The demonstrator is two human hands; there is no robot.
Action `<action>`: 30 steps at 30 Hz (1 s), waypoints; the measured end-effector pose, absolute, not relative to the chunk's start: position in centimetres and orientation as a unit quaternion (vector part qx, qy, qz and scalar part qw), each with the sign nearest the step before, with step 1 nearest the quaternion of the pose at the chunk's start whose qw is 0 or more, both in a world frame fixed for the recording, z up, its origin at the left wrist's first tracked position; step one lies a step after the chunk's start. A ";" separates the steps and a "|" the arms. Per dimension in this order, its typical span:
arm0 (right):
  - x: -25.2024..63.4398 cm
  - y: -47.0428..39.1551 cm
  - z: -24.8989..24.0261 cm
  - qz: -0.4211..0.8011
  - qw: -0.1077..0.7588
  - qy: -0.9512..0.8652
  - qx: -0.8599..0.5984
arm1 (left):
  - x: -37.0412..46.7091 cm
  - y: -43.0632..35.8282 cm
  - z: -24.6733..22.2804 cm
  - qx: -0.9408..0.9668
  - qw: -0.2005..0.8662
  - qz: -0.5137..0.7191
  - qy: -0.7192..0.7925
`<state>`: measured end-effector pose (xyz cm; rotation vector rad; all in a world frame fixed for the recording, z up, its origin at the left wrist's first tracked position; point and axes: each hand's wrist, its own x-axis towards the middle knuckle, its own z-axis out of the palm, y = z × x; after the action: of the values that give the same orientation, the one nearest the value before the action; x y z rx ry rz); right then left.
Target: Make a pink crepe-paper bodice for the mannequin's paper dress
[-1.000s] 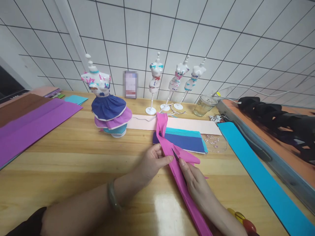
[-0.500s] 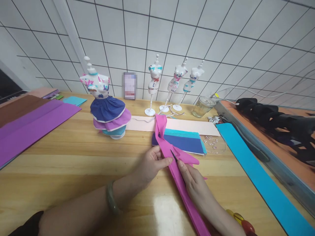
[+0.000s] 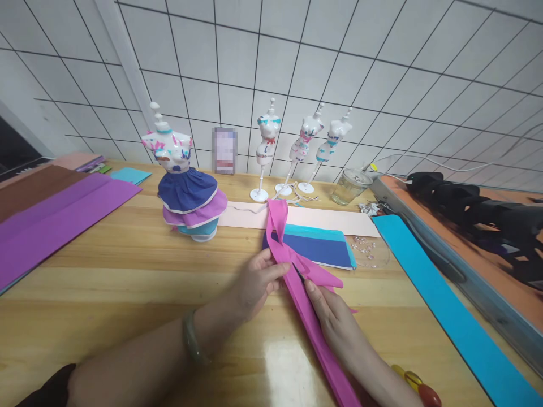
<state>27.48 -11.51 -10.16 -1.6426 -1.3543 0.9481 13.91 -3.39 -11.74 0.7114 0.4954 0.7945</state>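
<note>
A long pink strip (image 3: 304,316) runs from the table's middle down to the near edge, with a loop at its far end and a pointed flap to the right. My left hand (image 3: 261,280) pinches the strip's left edge between thumb and fingers. My right hand (image 3: 333,311) is closed round a dark, slim, pointed tool (image 3: 298,272), whose tip lies on the pink material close to my left thumb. Most of the tool is hidden in the hand. Beyond the strip lie folded dark blue cloth (image 3: 318,250) and a pale pink strip (image 3: 335,220).
A mannequin in a tiered skirt (image 3: 189,189) stands left; three small mannequins (image 3: 268,141), a phone (image 3: 224,150) and a glass (image 3: 351,186) stand behind. Purple sheets (image 3: 63,226) lie left, a blue strip (image 3: 445,305) right, beside a tray (image 3: 475,299) with black items.
My left thumb has drawn back slightly to the left on the pink strip. The dark tool's tip has shifted a little and shows less. The view has tilted slightly.
</note>
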 end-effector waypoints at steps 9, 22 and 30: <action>27.0 -11.7 -7.8 0.379 0.419 -0.546 -0.619 | 14.2 -3.2 -12.4 0.379 0.810 0.382 0.235; 27.4 -11.6 -10.0 0.411 0.431 -0.506 -0.623 | 14.2 -3.9 -12.6 0.416 0.794 0.377 0.233; 27.4 -11.4 -9.8 0.408 0.435 -0.511 -0.619 | 14.4 -3.9 -12.5 0.407 0.798 0.378 0.232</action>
<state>27.39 -11.43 -9.79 -1.5412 -1.2710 1.0155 14.37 -3.88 -12.46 0.8746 0.4982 0.8117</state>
